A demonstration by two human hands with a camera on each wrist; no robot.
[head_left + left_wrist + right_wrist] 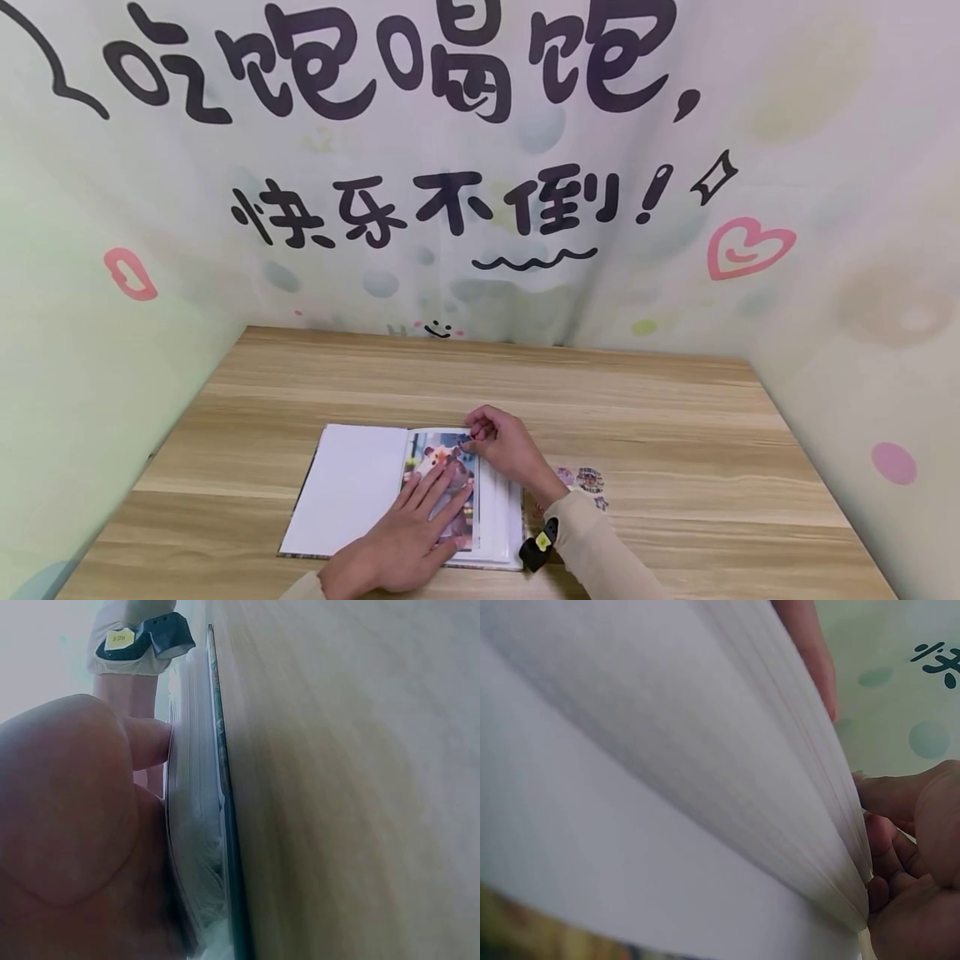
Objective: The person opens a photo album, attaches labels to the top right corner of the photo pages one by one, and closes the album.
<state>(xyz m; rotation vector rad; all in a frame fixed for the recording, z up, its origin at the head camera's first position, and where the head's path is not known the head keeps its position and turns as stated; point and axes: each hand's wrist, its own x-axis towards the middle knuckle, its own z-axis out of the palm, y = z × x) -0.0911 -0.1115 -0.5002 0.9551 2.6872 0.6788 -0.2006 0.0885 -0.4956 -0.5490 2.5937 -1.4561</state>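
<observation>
A photo album [348, 487] lies open on the table, its left side plain white. On the right-hand page is a picture [467, 533] of a cartoon animal with round ears. My left hand [416, 533] rests on this picture, fingers spread and pointing away from me, covering much of it. At the page's far right corner, my right hand [506, 446] has its fingers curled, thumb and fingertips pinching the corner. In the right wrist view the fingers [889, 793] meet the edge of the stacked pages [780, 787], which fan apart. The left wrist view shows the album side-on.
Small printed stickers [590, 479] lie on the wooden table [675, 433] right of the album, partly behind my right forearm. A black wrist camera [536, 550] is strapped on that arm. A white cloth with black lettering [450, 204] hangs behind the table.
</observation>
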